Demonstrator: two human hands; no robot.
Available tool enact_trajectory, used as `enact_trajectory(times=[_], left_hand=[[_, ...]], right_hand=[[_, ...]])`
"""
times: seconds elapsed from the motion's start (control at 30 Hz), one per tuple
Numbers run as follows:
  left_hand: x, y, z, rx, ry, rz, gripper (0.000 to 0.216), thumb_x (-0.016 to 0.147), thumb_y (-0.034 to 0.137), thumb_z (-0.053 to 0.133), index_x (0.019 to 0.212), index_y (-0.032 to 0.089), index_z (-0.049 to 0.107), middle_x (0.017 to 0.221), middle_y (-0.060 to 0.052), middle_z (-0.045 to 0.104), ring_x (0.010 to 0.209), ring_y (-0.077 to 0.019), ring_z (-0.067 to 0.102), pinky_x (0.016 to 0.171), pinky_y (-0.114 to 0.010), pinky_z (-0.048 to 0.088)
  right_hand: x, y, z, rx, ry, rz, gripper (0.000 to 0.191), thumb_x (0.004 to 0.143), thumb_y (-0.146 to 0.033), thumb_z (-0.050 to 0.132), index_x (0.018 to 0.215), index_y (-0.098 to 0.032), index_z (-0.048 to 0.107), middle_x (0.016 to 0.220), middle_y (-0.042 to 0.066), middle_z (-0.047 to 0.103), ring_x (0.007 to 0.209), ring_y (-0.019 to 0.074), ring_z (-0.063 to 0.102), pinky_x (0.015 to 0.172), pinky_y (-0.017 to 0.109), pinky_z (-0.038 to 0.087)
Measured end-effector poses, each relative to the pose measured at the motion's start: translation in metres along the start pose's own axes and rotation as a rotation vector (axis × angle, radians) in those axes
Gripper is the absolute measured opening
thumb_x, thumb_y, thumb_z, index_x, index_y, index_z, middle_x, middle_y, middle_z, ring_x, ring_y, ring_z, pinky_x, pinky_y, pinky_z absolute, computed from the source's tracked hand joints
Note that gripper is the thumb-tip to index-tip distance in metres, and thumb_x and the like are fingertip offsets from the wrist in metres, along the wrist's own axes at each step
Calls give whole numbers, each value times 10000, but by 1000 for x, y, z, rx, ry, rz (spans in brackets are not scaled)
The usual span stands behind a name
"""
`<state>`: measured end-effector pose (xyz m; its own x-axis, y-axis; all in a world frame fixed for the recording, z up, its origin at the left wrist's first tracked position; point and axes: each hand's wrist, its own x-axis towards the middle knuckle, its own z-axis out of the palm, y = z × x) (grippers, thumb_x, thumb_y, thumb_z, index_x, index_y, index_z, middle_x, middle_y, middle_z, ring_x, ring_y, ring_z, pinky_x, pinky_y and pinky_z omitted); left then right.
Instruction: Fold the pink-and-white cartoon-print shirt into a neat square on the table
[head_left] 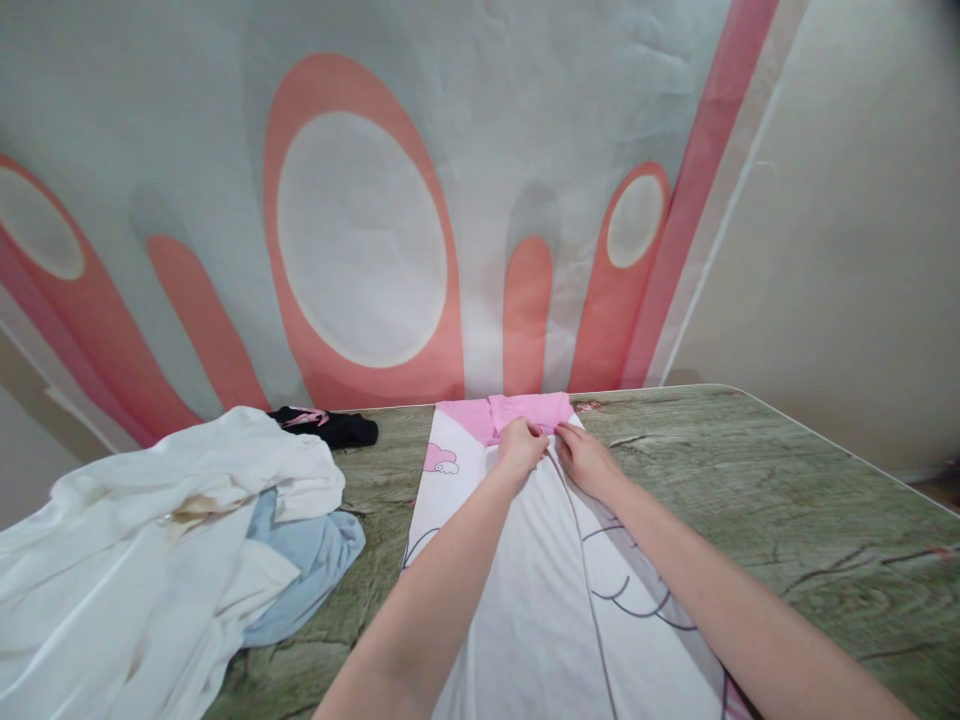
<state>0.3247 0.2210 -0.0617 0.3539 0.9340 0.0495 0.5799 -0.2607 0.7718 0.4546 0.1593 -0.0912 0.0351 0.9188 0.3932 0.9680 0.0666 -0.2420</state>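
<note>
A long white garment (517,600) with pink trim and cartoon line prints lies on the table in front of me, its sides folded inward. Its pink upper end (469,412) reaches the far table edge. My left hand (522,446) is closed in a pinch on the fabric just below the pink part. Beside it, my right hand (589,462) has its fingertips on the cloth at the pink border, thumb and fingers drawn together. A dark line runs down the garment from between my hands. My forearms cover parts of the print.
To the left sits a heaped pile of white clothes (150,540) with a light blue garment (307,565) under it. Behind the pile lies a black folded cloth (337,430). The wood-patterned table (750,500) meets a printed wall covering (480,200) at the back.
</note>
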Motion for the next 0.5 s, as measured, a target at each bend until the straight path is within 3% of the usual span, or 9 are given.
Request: enact_trajectory(times=[0.17, 0.5], left_hand=[[-3, -1, -1, 63, 22, 18, 224, 682, 152, 602, 900, 156, 551, 761, -24, 656, 541, -107, 591, 493, -181, 414], [-5, -3, -27, 218, 100, 215, 206, 742, 159, 589, 948, 173, 589, 970, -57, 632, 911, -173, 574, 797, -267, 424]], right_hand=[[-1, -1, -4, -65, -84, 10, 426, 893, -303, 346, 1258, -136, 486, 1330, 122, 457, 1228, 220, 390, 1025, 364, 278], [-4, -7, -11, -107, -152, 47, 479, 913, -385, 286, 1322, -164, 402, 1387, 119, 384, 1278, 239, 308, 1028, 457, 207]])
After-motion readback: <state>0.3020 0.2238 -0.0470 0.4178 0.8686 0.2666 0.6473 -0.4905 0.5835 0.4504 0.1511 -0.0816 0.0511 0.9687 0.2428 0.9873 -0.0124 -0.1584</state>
